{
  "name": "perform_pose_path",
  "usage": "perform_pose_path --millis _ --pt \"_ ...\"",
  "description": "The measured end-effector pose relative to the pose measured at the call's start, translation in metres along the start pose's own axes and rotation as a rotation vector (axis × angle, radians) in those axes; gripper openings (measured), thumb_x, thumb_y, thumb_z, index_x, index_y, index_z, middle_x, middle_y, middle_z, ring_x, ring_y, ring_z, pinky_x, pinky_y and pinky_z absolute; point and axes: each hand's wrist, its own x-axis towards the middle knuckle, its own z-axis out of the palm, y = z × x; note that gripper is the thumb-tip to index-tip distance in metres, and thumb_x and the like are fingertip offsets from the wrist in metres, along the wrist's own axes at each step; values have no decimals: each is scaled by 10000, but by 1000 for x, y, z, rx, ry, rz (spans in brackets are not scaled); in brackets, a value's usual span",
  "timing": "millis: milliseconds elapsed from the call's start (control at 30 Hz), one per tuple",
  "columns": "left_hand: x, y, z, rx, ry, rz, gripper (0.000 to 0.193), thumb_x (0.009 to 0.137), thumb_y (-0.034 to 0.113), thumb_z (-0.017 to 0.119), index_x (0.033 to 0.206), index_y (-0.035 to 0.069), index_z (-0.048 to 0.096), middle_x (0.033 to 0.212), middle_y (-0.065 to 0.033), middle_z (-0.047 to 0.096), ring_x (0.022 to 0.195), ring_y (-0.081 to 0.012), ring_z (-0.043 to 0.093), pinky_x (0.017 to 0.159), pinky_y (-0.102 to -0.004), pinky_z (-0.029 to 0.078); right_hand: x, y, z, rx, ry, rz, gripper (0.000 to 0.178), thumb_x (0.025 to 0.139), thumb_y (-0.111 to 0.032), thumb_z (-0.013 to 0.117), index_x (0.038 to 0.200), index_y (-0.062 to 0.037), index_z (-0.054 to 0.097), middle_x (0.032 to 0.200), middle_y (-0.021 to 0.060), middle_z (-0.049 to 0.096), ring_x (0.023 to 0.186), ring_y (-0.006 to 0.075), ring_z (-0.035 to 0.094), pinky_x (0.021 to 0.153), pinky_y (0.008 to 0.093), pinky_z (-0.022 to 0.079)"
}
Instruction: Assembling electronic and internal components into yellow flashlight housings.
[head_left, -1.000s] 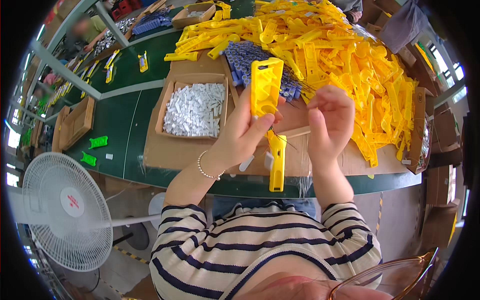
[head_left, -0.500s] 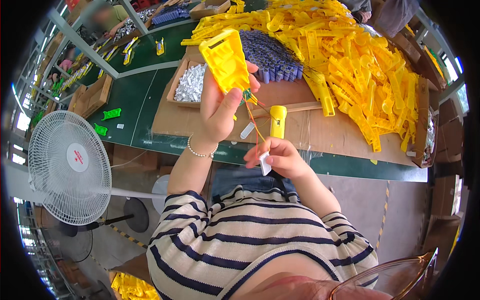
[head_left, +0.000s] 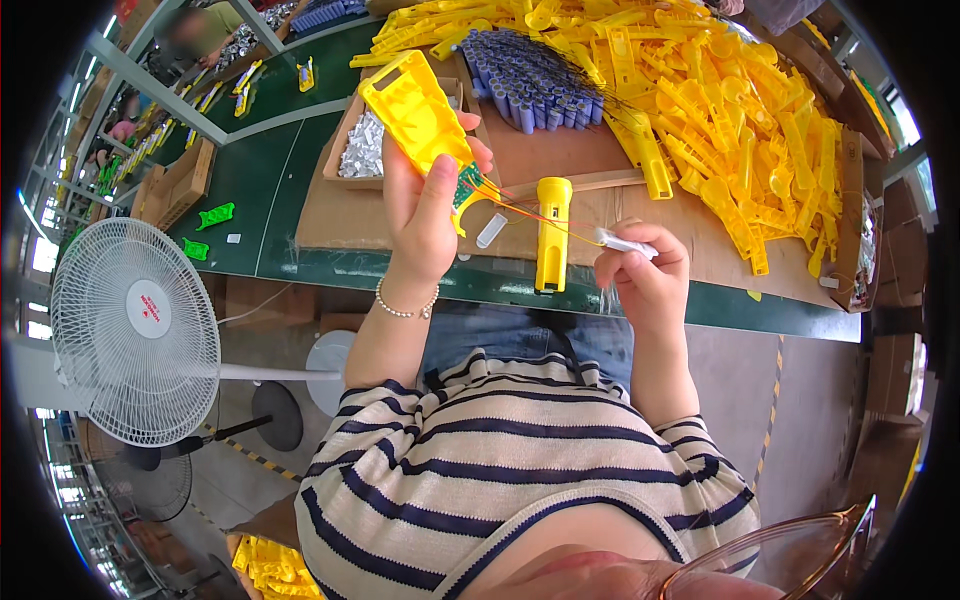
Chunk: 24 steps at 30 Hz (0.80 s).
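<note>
My left hand is closed around a yellow plastic housing, raised above the bench with its hollow, ribbed side showing. A small green circuit board sits at the housing's lower end, beside my thumb. Thin red and yellow wires run from the board across to a small white plastic piece. Fingers and thumb of my right hand pinch that white piece. Between my hands, a yellow flashlight-shaped body lies on the cardboard near the bench edge. A clear-white strip lies left of it.
Yellow plastic parts are heaped at the right and back, next to blue-purple cylindrical cells. A cardboard box holds small white parts. Green pieces lie on the green bench. A white fan stands left.
My right hand has moved right and up with the white piece, drawing the wires out sideways. My left hand has shifted slightly, tilting the housing and showing more of the board.
</note>
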Motion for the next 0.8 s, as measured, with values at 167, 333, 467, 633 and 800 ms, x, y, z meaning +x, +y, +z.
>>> perform_pose_path --millis 167,333,467,633,800 --pt "-4 1 0 -84 32 -66 397 938 202 461 1269 31 324 1141 -137 508 859 -171 560 721 -308 502 3 -5 11 -302 419 25 342 735 112 636 1048 -21 600 901 104 615 720 168 595 650 303 517" --pt "-6 -4 0 -133 26 -123 388 943 199 454 1273 39 325 1145 -135 510 866 -168 564 740 -307 502 6 9 -14 34 51 -138 243 726 102 664 914 -39 602 948 165 637 742 221 623 640 303 526" --pt "-11 -7 0 -169 27 -188 388 946 206 456 1275 47 326 1148 -132 520 878 -159 577 754 -304 504 3 2 -2 187 -130 -47 216 756 -1 699 895 -79 554 947 177 628 738 235 595 624 317 494" --pt "-13 -12 4 -243 63 -233 411 946 234 439 1300 64 319 1145 -142 527 873 -185 587 752 -326 510 6 6 4 253 -166 -29 192 849 -80 626 994 -89 500 906 141 585 728 197 562 665 301 477" --pt "-17 -17 10 -279 162 -209 429 945 260 418 1321 82 312 1146 -143 524 865 -215 584 751 -357 508 14 13 19 268 131 -112 240 900 -115 563 1118 -82 468 961 80 535 801 154 527 672 300 469"
